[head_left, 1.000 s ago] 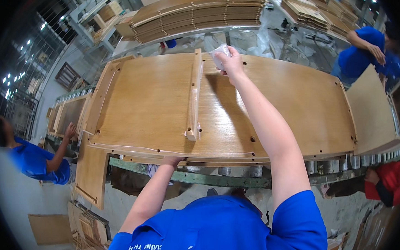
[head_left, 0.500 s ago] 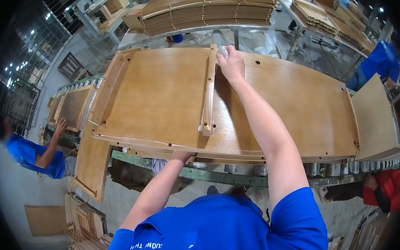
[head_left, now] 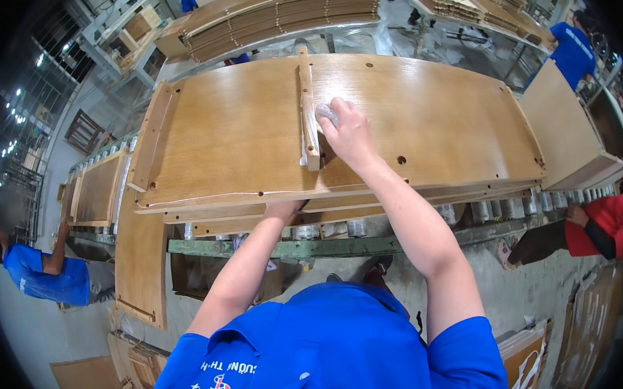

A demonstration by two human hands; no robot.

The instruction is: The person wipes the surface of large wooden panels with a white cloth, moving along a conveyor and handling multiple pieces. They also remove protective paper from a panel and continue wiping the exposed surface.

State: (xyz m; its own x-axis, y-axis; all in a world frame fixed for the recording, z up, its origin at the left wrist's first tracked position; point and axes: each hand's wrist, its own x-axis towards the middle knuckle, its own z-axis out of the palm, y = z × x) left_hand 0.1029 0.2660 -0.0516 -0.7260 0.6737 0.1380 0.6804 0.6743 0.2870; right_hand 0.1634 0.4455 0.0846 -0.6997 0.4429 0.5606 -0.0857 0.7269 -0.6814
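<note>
A large brown wooden panel (head_left: 230,125) with a curved far edge lies before me, with drilled holes along its rims. A narrow wooden cross rail (head_left: 307,101) stands up across it, left of its middle. Closed around a crumpled whitish wad (head_left: 325,112), my right hand (head_left: 351,136) works close against the right side of that rail; whether the wad is cloth or plastic I cannot make out. My left hand (head_left: 284,210) reaches under the panel's near edge, its fingers hidden there.
More panels (head_left: 346,218) lie beneath, on a green-framed roller conveyor (head_left: 322,250). A pale box-shaped piece (head_left: 565,131) stands right. Slatted stacks (head_left: 286,18) fill the far bench. Co-workers in blue (head_left: 46,274) are left and far off; one in red (head_left: 602,226) is at right.
My right hand has come nearer along the rail with the wad, from the rail's far end. The panel sits higher in view. The left co-worker's raised hand has dropped.
</note>
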